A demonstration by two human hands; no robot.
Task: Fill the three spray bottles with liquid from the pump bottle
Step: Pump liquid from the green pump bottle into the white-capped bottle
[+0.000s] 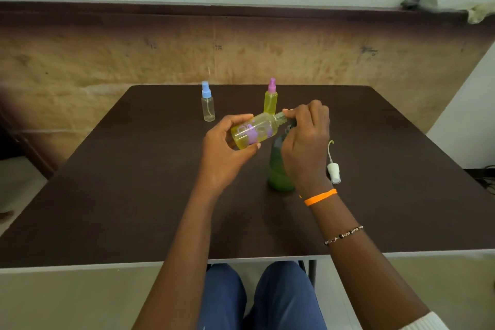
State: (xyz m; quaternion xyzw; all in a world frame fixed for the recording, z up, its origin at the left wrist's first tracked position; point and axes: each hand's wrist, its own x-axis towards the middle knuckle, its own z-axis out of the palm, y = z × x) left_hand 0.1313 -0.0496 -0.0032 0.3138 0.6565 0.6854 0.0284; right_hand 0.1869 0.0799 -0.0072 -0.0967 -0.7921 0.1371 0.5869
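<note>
My left hand [227, 154] grips an uncapped clear spray bottle [254, 130] with purple print, tilted on its side and largely full of yellow liquid. Its threaded neck points right, against the top of the green pump bottle [278, 173], which stands upright on the table. My right hand [305, 142] curls over the pump head and hides it, its fingertips at the spray bottle's mouth. A blue-capped spray bottle [208, 104], almost empty, stands at the back left. A pink-capped spray bottle [270, 100] full of yellow liquid stands behind my hands.
A white spray cap [334, 172] with its dip tube lies on the dark brown table [134, 195], just right of my right wrist. A wall panel rises behind the table's far edge. My knees show below the near edge.
</note>
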